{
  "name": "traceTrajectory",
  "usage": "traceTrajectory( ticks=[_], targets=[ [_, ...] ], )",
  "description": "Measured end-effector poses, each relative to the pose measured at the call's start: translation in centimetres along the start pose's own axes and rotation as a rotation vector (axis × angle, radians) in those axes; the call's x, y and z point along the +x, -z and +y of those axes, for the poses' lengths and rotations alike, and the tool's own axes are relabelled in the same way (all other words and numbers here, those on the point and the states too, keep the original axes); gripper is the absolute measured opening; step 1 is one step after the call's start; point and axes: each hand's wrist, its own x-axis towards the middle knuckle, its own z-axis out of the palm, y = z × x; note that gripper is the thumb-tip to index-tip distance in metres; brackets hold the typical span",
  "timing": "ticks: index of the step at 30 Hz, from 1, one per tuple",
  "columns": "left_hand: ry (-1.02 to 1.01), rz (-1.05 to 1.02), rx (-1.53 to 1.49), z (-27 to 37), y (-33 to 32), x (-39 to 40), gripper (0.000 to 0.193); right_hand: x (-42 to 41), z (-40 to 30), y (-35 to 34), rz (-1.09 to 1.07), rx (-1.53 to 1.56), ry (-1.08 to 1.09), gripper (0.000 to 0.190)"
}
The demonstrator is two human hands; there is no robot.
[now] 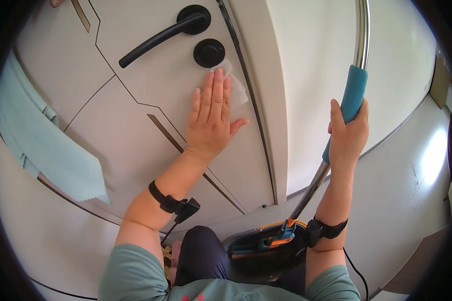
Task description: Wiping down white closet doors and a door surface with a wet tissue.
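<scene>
My left hand point(211, 116) lies flat against a white door point(165, 86), fingers stretched out, pressing a thin white wipe point(239, 88) to its surface. The wipe pokes out past the fingertips and to their right, just under a round black lock rose point(209, 53). Above that is a black lever handle point(162, 39). My right hand point(347, 131) is wrapped around the teal grip point(355, 90) of a mop with a shiny metal pole point(362, 34). The pole slants down to the mop head point(282, 237), which rests in a dark bucket point(256, 263).
A pale teal cloth point(56, 139) hangs over the door at the left. White door frame point(275, 113) and wall stand right of the door, with pale floor point(391, 180) beyond. Black straps with devices circle both forearms, and a black cable point(356, 269) trails at lower right.
</scene>
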Motion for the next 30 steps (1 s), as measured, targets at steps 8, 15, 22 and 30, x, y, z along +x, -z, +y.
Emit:
traceTrajectory(
  ticks=[8,15,22,30],
  targets=[
    [-0.173,-0.007,0.002,0.5,-1.3,-0.6,0.084,-0.1,-0.7,0.0,0.004,-0.008,-0.038,0.032],
    [-0.084,0.021,-0.051,0.4,0.1,1.8,0.083,-0.2,-0.3,-0.2,-0.019,0.011,-0.025,0.032],
    [-0.083,0.105,0.094,0.1,0.6,2.8,0.083,-0.1,0.5,-0.1,-0.025,0.031,-0.032,0.033],
    [0.062,-0.055,0.316,1.3,5.1,8.0,0.105,-0.2,0.3,0.2,-0.024,0.005,-0.061,0.034]
  ],
)
